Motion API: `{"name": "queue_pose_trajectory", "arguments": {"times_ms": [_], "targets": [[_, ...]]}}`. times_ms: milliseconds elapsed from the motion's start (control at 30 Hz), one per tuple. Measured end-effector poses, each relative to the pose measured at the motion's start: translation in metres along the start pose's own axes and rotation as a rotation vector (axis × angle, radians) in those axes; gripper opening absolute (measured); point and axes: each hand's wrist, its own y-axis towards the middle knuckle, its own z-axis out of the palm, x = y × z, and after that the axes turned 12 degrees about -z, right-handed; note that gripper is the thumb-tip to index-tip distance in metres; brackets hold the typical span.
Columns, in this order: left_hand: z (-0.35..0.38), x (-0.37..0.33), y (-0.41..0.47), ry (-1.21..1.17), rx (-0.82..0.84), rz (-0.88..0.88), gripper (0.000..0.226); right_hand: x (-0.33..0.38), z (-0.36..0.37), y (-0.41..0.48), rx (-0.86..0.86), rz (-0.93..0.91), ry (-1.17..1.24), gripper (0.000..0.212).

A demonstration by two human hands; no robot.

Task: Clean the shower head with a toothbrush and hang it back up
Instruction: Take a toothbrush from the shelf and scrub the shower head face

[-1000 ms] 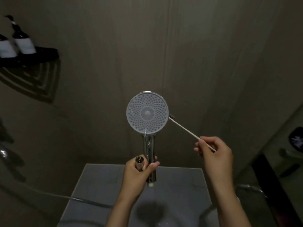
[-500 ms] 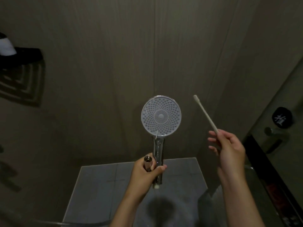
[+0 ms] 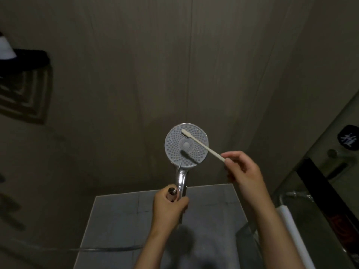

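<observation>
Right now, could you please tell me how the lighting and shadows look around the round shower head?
Head view: dim overall; the thin white plastic toothbrush throws a dark shadow across the round grey shower head; the chrome handle glints; wall seams tilt from the wide-angle lens.

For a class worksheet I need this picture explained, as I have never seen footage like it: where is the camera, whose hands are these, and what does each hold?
No machine here: a person works with bare hands. The camera sits on their head, looking forward and down, so both arms enter from the bottom edge. The left hand grips the chrome handle of a shower head, its round spray face toward the camera. The right hand pinches the end of a white toothbrush, its bristles at the upper part of that face. A hose trails left. Below is a grey tiled floor.
</observation>
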Motion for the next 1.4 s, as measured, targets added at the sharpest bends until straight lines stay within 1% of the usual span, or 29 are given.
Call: {"name": "queue_pose_trajectory", "arguments": {"times_ms": [100,200,400,500,667,833,933,1067,1133,1233,1400], "targets": [[0.0,0.003,0.001,0.05,-0.043,0.039,0.04,0.003,0.003,0.0,0.009,-0.11,-0.111,0.008],[-0.002,0.006,-0.001,0.117,-0.064,0.107,0.019,0.002,0.002,-0.004,0.015,-0.126,-0.17,0.008],[0.008,0.004,-0.01,0.165,-0.071,0.191,0.02,-0.005,-0.01,-0.002,-0.002,-0.112,-0.248,0.014],[0.016,0.002,-0.014,0.178,-0.09,0.198,0.019,-0.005,-0.018,0.002,-0.061,-0.137,-0.274,0.011],[0.029,0.001,-0.017,0.185,-0.074,0.226,0.021,-0.007,-0.028,0.012,-0.217,-0.184,-0.275,0.008],[0.033,0.007,-0.021,0.171,-0.076,0.179,0.024,-0.011,-0.033,0.015,-0.268,-0.201,-0.242,0.008],[0.033,0.008,-0.022,0.169,-0.082,0.173,0.019,-0.011,-0.035,0.011,-0.205,-0.204,-0.162,0.009],[0.03,0.005,-0.023,0.176,-0.091,0.196,0.02,-0.009,-0.042,0.009,0.051,-0.17,-0.104,0.013],[0.029,0.003,-0.026,0.167,-0.086,0.195,0.02,-0.01,-0.045,0.009,0.091,-0.154,-0.145,0.013],[0.028,0.001,-0.031,0.144,-0.086,0.175,0.02,-0.012,-0.044,0.01,0.011,-0.176,-0.212,0.006],[0.025,-0.003,-0.033,0.134,-0.085,0.155,0.022,-0.009,-0.043,0.01,-0.193,-0.24,-0.257,0.006]]}}
